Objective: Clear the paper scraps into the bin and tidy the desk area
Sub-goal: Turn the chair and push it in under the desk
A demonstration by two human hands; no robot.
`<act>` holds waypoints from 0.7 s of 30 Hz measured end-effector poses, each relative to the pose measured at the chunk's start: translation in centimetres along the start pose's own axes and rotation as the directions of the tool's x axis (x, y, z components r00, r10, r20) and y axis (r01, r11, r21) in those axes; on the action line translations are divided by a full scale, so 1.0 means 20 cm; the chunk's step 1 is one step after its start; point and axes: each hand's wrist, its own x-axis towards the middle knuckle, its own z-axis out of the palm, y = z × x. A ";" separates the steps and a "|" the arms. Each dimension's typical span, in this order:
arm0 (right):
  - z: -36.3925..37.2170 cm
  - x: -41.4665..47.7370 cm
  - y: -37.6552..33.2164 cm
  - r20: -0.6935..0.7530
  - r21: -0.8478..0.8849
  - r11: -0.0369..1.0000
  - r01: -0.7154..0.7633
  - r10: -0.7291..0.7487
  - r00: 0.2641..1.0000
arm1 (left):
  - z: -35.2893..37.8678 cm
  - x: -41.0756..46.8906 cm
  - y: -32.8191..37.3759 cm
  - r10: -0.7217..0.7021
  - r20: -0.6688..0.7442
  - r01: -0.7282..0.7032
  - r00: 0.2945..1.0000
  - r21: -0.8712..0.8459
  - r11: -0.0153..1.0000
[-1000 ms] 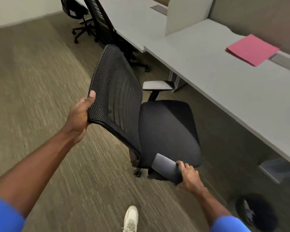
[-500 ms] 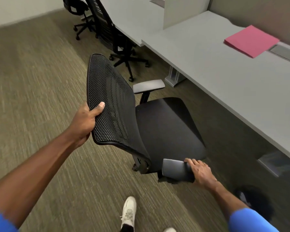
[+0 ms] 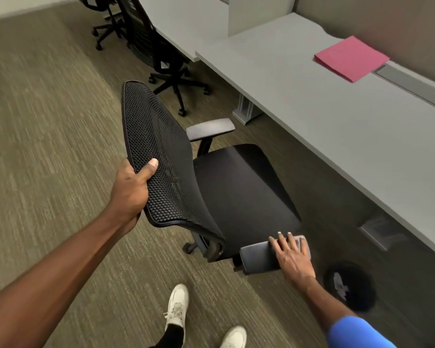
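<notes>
A black mesh-backed office chair [image 3: 239, 187] stands on the carpet beside the grey desk [image 3: 337, 116]. My left hand [image 3: 131, 187] grips the left edge of the chair's backrest, thumb on the mesh. My right hand [image 3: 290, 254] lies flat on the near armrest [image 3: 256, 257], fingers spread over its front end. A black round bin [image 3: 349, 285] with pale paper scraps inside sits on the floor under the desk, to the right of my right hand. A pink folder [image 3: 350, 57] lies on the desk near the back partition.
Two more black office chairs [image 3: 158, 51] stand at the neighbouring desk at the top. A grey desk leg [image 3: 245, 110] rises behind the chair's far armrest. My white shoes [image 3: 177, 305] are on the carpet below the chair. A grey box [image 3: 382, 232] sits under the desk.
The chair has turned and rolled so its seat faces the desk. My right hand slid from the armrest's end to lie flat on its top. My left hand kept its grip on the backrest.
</notes>
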 end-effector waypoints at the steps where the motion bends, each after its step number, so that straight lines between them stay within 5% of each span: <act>1: 0.03 0.00 -0.01 -0.007 0.011 0.999 -0.043 0.044 0.999 | 0.02 -0.01 -0.01 -0.004 -0.003 0.004 1.000 -0.007 1.000; 7: -0.14 -0.09 -0.17 -0.022 0.355 0.906 -0.228 0.252 0.967 | 0.11 -0.05 -0.06 -0.022 0.025 0.021 0.999 0.061 0.998; 10: -0.24 -0.12 -0.30 -0.034 0.670 0.695 -0.261 0.380 0.924 | 0.16 -0.05 -0.12 -0.043 0.021 0.040 0.999 0.100 0.994; 15: -0.55 -0.17 -0.45 -0.168 0.948 0.318 -0.011 0.528 0.833 | 0.31 -0.10 -0.09 -0.046 0.098 0.031 0.994 0.158 0.987; 21: -0.82 -0.25 -0.49 -0.335 0.920 0.370 0.127 0.578 0.745 | 0.42 -0.10 -0.12 -0.092 0.270 0.000 0.959 0.323 0.946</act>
